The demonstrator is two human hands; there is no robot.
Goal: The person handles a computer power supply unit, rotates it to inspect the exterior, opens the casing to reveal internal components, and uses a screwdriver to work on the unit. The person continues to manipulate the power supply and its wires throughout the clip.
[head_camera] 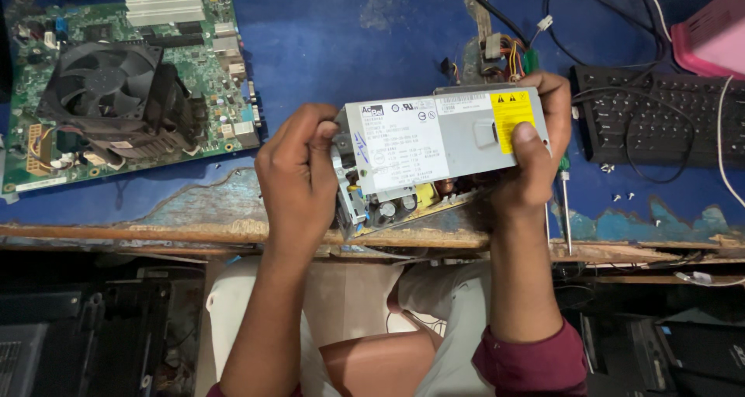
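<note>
Now my left hand [299, 176] and right hand [535, 152] grip the metal box [434, 145]; green board [132, 79] at ten o'clock.

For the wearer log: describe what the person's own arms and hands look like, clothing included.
Both hands are bare: no gloves, rings or watch show on the left hand or the right hand. The forearms are uncovered too. A dark maroon sleeve is pushed up near the right elbow; only a sliver of the same maroon shows at the left arm's lower edge. No cables or markings are on either arm.
</note>
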